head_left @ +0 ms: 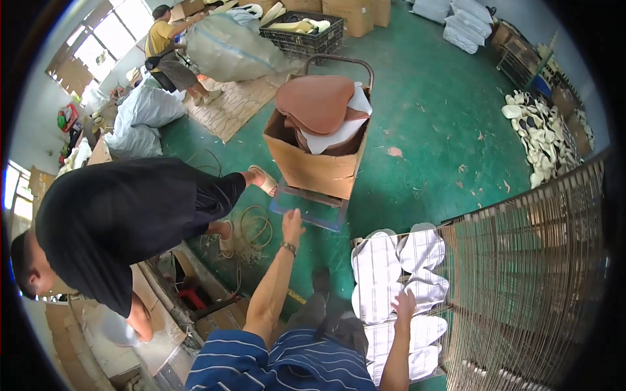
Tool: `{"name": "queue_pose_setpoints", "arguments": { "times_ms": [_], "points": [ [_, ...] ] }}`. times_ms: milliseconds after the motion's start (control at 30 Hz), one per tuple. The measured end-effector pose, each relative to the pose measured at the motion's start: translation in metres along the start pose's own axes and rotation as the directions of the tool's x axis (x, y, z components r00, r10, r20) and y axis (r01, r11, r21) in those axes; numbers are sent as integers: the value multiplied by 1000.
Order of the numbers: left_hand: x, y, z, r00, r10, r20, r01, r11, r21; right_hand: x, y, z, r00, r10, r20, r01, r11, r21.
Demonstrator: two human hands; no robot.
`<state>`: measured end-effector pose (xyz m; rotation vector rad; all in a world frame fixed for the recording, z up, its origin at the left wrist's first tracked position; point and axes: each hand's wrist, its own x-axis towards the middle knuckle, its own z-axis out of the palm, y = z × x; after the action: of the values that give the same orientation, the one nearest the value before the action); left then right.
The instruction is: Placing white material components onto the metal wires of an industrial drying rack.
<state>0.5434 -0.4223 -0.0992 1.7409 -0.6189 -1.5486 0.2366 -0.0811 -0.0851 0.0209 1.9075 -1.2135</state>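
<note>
My left hand [293,226], with a watch on the wrist, is stretched forward near the blue edge of a hand cart's platform [312,220]. Its fingers are loosely bent and nothing shows in them; contact with the cart cannot be told. On the cart stands an open cardboard box [312,171] piled with brown saddle-shaped pieces [314,103] and white ones. To the right, my right hand [404,304] is over white padded pieces [376,260] laid in rows on a wire rack shelf. Its fingers are apart and hold nothing that I can see.
At left a person in black [124,221] bends over a workbench [163,319]. Farther back, another person in yellow [161,38] handles a big sack [235,49]. Wire racks [528,274] stand close at right. Pale pieces [538,137] lie heaped on the green floor [430,91].
</note>
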Motion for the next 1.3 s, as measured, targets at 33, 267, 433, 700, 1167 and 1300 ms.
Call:
{"name": "queue_pose_setpoints", "arguments": {
  "times_ms": [33, 267, 433, 700, 1167, 1300],
  "points": [
    [17, 12, 6, 997, 76, -3, -76, 997, 16, 7, -18, 28, 994, -49, 93, 49, 999, 2],
    [38, -28, 22, 963, 221, 154, -250, 946, 207, 67, -93, 159, 855, -68, 514, 149, 981, -120],
    [-50, -101, -15, 982, 188, 9, -176, 904, 390, 96, -65, 183, 737, 85, 670, 216, 910, -353],
    [-121, -154, -125, 983, -69, -169, 57, 996, -76, 141, 16, 122, 639, 507, 579, 170, 641, -749],
    [-43, -63, -92, 965, 83, -250, -64, 995, 82, 171, -165, 315, 838, -128, 531, 381, 834, -399],
    [0, -13, -71, 976, 142, -163, -133, 989, 66, 182, -227, 389, 628, -636, 448, 748, 336, -572]
  ]
}}
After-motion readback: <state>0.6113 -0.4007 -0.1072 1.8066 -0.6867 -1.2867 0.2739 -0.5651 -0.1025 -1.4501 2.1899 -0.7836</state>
